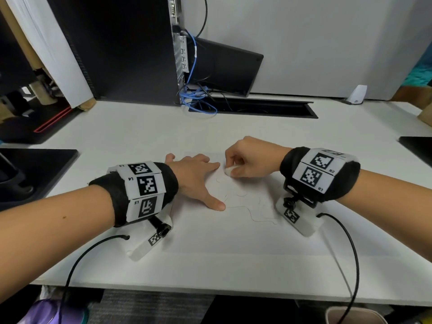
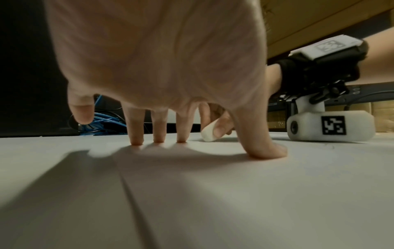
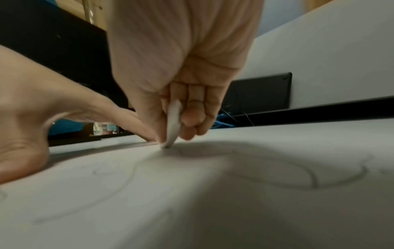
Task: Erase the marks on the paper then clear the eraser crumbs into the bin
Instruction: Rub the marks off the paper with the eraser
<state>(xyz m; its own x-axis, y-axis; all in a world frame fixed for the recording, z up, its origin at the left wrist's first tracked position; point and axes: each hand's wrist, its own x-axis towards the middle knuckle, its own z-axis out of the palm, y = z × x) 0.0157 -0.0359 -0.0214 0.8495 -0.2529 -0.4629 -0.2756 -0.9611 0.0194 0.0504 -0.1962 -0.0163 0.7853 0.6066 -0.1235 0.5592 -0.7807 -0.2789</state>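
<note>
Head view: the right hand (image 1: pixel 247 160) pinches a white eraser (image 1: pixel 228 171) on the paper (image 1: pixel 233 230); at its 9 o'clock the left hand (image 1: pixel 194 176) presses flat, fingers spread wide, holding nothing.

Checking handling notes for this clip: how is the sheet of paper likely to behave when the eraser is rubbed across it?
The paper is probably thin and light: it lies flat, its edge barely visible on the desk. It would likely slide or wrinkle if unheld, which fits the left hand pressing spread fingertips on it. The right hand pinches the eraser at one spot.
</note>
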